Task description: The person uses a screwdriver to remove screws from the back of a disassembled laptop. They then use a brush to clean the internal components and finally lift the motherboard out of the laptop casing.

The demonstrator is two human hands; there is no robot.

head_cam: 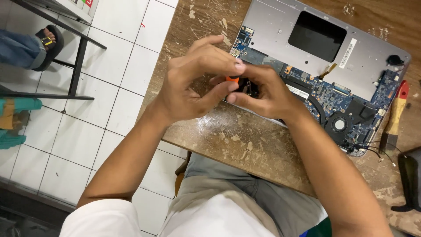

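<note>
My left hand [193, 81] and my right hand [265, 92] meet above the near edge of an opened silver laptop [372, 57]. Its blue circuit board [324, 94] and round fan [338, 125] lie exposed. My left fingers pinch a small orange-tipped piece [232, 79]. My right fingers grip a small black part [247, 87] pressed against it. What the two pieces are stays mostly hidden by my fingers.
The laptop lies on a worn, scratched wooden table [245, 140]. A tool with a red and yellow handle [396, 112] rests at the right, beside a dark object [410, 175]. Left is white tiled floor, a black metal frame [79, 57] and another person's sandalled foot [46, 46].
</note>
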